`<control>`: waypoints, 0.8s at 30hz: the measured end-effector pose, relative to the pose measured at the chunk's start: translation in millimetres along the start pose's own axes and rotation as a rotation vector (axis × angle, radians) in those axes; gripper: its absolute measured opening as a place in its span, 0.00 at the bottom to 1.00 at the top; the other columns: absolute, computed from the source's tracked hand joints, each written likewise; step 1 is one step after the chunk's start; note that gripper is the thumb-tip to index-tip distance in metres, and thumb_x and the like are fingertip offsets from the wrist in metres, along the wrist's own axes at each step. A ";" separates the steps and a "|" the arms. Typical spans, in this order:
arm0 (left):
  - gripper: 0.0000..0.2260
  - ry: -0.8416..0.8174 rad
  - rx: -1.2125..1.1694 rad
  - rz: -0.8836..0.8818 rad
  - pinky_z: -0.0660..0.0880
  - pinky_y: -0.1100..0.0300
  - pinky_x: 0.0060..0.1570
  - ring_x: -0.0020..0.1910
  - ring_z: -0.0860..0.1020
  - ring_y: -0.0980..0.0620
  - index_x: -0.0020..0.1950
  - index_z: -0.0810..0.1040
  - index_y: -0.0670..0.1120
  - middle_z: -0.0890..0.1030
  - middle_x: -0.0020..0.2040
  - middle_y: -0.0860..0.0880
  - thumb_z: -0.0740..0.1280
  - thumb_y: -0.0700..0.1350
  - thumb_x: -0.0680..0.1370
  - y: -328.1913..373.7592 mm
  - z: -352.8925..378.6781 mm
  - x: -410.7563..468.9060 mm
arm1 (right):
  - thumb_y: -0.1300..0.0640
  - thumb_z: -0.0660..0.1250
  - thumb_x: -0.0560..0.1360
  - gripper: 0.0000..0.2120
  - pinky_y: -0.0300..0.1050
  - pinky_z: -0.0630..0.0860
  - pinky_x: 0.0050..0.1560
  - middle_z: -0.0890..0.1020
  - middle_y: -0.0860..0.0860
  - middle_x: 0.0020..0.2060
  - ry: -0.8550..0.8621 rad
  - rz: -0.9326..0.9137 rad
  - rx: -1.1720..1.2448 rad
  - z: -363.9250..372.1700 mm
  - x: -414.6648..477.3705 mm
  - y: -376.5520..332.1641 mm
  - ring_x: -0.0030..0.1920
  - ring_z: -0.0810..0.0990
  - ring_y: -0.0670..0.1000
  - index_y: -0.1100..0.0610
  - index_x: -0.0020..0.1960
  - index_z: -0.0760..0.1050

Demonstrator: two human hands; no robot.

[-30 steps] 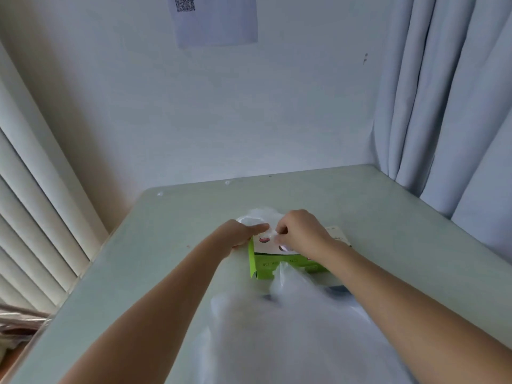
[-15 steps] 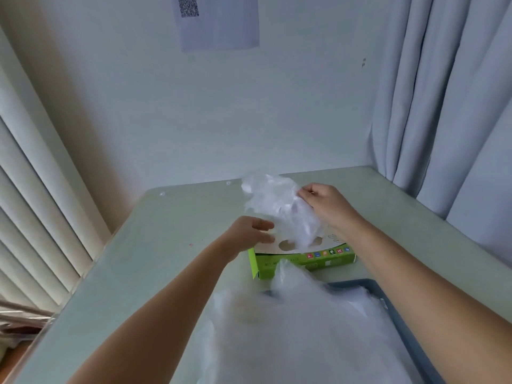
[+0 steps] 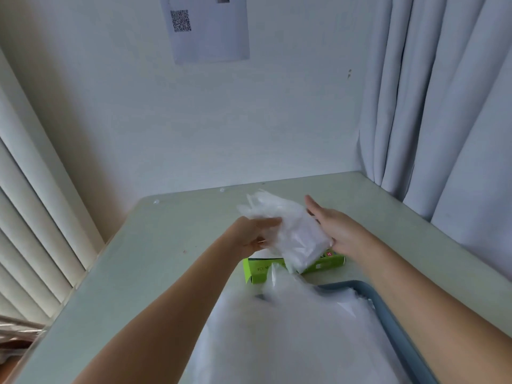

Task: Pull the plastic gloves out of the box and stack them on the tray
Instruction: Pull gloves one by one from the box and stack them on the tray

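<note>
A clear plastic glove (image 3: 288, 231) hangs in the air above the green glove box (image 3: 260, 270), which lies on the table beyond the tray. My left hand (image 3: 249, 235) grips the glove's left side with thumb and fingers curled round it. My right hand (image 3: 329, 225) lies flat against the glove's right side, fingers straight. A heap of clear gloves (image 3: 277, 336) fills the blue tray (image 3: 388, 317) nearest to me and spills over its left edge.
The pale green table (image 3: 155, 259) meets a white wall at the back. Grey curtains (image 3: 443, 106) hang at the right, slatted blinds (image 3: 30, 217) at the left. A paper sheet with a QR code (image 3: 207, 26) is stuck on the wall.
The glove came out of the box and rose above it. My left hand left the box and took hold of the glove's left side. My right hand opened flat against the glove.
</note>
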State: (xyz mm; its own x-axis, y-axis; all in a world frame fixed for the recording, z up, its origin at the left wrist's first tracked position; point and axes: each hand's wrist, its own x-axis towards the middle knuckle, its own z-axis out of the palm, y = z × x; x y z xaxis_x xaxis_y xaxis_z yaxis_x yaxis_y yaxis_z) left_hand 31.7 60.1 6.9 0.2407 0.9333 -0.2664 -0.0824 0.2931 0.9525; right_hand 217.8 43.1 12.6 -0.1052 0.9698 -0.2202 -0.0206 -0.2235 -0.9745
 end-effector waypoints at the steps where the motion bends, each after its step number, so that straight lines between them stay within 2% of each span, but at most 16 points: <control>1: 0.05 0.063 -0.007 0.026 0.68 0.64 0.29 0.28 0.70 0.54 0.40 0.76 0.42 0.74 0.32 0.47 0.69 0.38 0.75 -2.0 1.9 2.3 | 0.39 0.70 0.68 0.26 0.47 0.80 0.49 0.85 0.57 0.47 -0.049 0.018 -0.045 -1.5 -3.2 2.0 0.47 0.84 0.55 0.60 0.53 0.78; 2: 0.06 0.120 -0.024 0.043 0.68 0.63 0.30 0.30 0.69 0.53 0.39 0.75 0.42 0.72 0.34 0.46 0.69 0.37 0.75 -3.0 3.5 4.7 | 0.43 0.73 0.65 0.26 0.46 0.80 0.49 0.84 0.57 0.48 -0.105 0.031 -0.065 -2.8 -6.8 5.1 0.48 0.84 0.55 0.61 0.54 0.78; 4: 0.09 0.229 -0.041 0.082 0.65 0.63 0.28 0.28 0.68 0.53 0.37 0.75 0.42 0.71 0.33 0.46 0.67 0.37 0.77 -1.7 4.9 6.7 | 0.59 0.74 0.67 0.17 0.41 0.82 0.44 0.85 0.57 0.46 -0.139 0.040 0.008 -6.6 -12.3 11.9 0.45 0.84 0.53 0.64 0.53 0.77; 6: 0.10 0.280 -0.006 0.103 0.64 0.61 0.32 0.25 0.67 0.52 0.35 0.74 0.43 0.70 0.31 0.45 0.67 0.38 0.77 -0.5 3.8 9.0 | 0.71 0.69 0.70 0.11 0.38 0.81 0.37 0.85 0.55 0.40 -0.073 0.020 0.116 -11.4 -13.8 17.0 0.39 0.84 0.50 0.65 0.52 0.78; 7: 0.10 0.288 -0.005 0.107 0.68 0.60 0.34 0.27 0.69 0.51 0.36 0.74 0.43 0.70 0.32 0.45 0.67 0.38 0.77 0.6 3.5 8.7 | 0.73 0.68 0.71 0.11 0.37 0.80 0.36 0.85 0.55 0.38 -0.035 0.008 0.182 -14.4 -13.5 18.1 0.37 0.84 0.49 0.65 0.52 0.78; 9: 0.08 0.301 -0.047 0.106 0.76 0.58 0.33 0.30 0.72 0.50 0.39 0.74 0.42 0.71 0.33 0.45 0.66 0.39 0.78 2.8 3.1 5.8 | 0.75 0.66 0.71 0.11 0.36 0.80 0.34 0.85 0.55 0.36 0.029 -0.018 0.289 -18.9 -14.0 17.9 0.35 0.84 0.48 0.66 0.52 0.77; 11: 0.09 0.288 -0.046 0.090 0.77 0.60 0.31 0.28 0.73 0.50 0.41 0.73 0.41 0.71 0.33 0.45 0.64 0.41 0.80 5.5 2.4 2.8 | 0.74 0.66 0.71 0.10 0.36 0.79 0.33 0.85 0.54 0.34 0.092 -0.055 0.342 -23.0 -12.4 18.6 0.33 0.84 0.48 0.66 0.50 0.77; 15: 0.13 0.262 0.246 0.013 0.74 0.58 0.36 0.33 0.76 0.49 0.47 0.74 0.41 0.77 0.38 0.44 0.59 0.49 0.82 11.5 -0.9 -4.6 | 0.71 0.69 0.70 0.05 0.33 0.78 0.31 0.84 0.52 0.30 0.177 -0.094 0.284 -29.5 -10.6 19.0 0.29 0.82 0.45 0.64 0.45 0.78; 17: 0.17 0.269 0.417 -0.016 0.75 0.59 0.37 0.34 0.76 0.49 0.53 0.75 0.39 0.78 0.40 0.44 0.55 0.51 0.83 14.7 -5.7 -6.0 | 0.68 0.71 0.69 0.04 0.33 0.78 0.31 0.83 0.51 0.29 0.209 -0.097 0.196 -35.0 -8.2 21.5 0.28 0.80 0.43 0.63 0.44 0.79; 20: 0.21 0.326 0.599 -0.001 0.72 0.58 0.37 0.37 0.77 0.46 0.57 0.74 0.36 0.78 0.42 0.42 0.54 0.53 0.83 20.7 -16.2 -7.0 | 0.68 0.73 0.69 0.04 0.34 0.78 0.31 0.82 0.51 0.28 0.309 -0.112 -0.060 -47.7 -3.1 30.2 0.27 0.79 0.45 0.63 0.43 0.80; 22: 0.22 0.405 0.773 0.073 0.71 0.55 0.44 0.49 0.78 0.40 0.59 0.74 0.34 0.79 0.50 0.38 0.54 0.52 0.83 24.9 -23.9 -8.2 | 0.69 0.73 0.69 0.04 0.36 0.78 0.33 0.81 0.52 0.26 0.385 -0.114 -0.263 -57.7 0.2 36.6 0.28 0.76 0.48 0.64 0.43 0.81; 24: 0.20 0.453 0.894 0.202 0.69 0.55 0.48 0.56 0.76 0.39 0.58 0.76 0.33 0.78 0.53 0.36 0.55 0.49 0.83 28.8 -26.6 -14.6 | 0.67 0.75 0.68 0.04 0.41 0.78 0.38 0.82 0.54 0.27 0.392 -0.102 -0.413 -63.8 0.8 38.8 0.29 0.76 0.50 0.64 0.43 0.82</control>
State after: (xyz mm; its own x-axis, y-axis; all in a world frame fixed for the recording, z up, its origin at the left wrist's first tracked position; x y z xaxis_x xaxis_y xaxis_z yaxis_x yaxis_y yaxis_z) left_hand 0.1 60.4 34.3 -0.1017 0.9932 0.0570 0.7153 0.0332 0.6981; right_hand 280.4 41.4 -28.1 0.2546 0.9659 -0.0471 0.3864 -0.1462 -0.9107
